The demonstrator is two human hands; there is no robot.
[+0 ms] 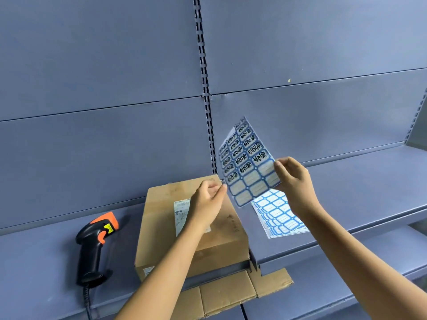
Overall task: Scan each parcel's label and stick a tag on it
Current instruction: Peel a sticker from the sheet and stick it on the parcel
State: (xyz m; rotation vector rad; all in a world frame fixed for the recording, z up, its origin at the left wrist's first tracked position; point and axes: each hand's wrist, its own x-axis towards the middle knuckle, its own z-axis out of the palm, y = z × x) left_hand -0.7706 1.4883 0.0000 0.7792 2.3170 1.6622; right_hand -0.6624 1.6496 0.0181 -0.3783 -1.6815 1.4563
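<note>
A brown cardboard parcel lies on the blue-grey shelf, with a white shipping label on its top face. Above its far right corner I hold up a sheet of blue-bordered tags; several bear black handwriting, and the lower ones are blank. My right hand pinches the sheet's right edge. My left hand pinches at the sheet's lower left edge with thumb and forefinger and hides part of the label. A black and orange barcode scanner stands on the shelf left of the parcel.
More sheets of blank blue tags lie on the shelf right of the parcel. A flattened piece of cardboard sticks out over the shelf's front edge under the parcel. The scanner's cable hangs down. A slotted upright divides the back panel.
</note>
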